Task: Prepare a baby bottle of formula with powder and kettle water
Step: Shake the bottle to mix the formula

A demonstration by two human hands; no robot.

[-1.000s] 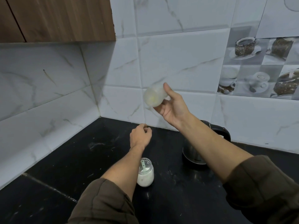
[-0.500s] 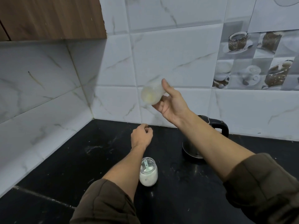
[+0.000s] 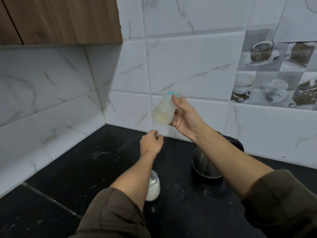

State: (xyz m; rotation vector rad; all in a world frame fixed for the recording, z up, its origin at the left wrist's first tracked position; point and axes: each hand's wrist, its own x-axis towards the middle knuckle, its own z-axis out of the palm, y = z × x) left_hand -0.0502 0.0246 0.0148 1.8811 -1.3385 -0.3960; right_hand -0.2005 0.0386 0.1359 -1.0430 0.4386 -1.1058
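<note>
No legible writing on bottle (image 3: 163,111).

blurred baby bottle (image 3: 163,110), powder jar (image 3: 153,188) and kettle (image 3: 205,164) partly behind forearms

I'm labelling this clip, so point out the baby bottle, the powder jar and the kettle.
baby bottle (image 3: 163,112): head view, on its cloudy body.
powder jar (image 3: 153,189): head view, on the glass wall over the white powder.
kettle (image 3: 203,163): head view, on its steel side.

A black stone countertop (image 3: 72,170) fills six o'clock, meeting white marble-look wall tiles (image 3: 188,66) in a corner. A wooden cabinet (image 3: 60,19) hangs at eleven o'clock; coffee-cup picture tiles (image 3: 277,74) sit at two o'clock.
</note>
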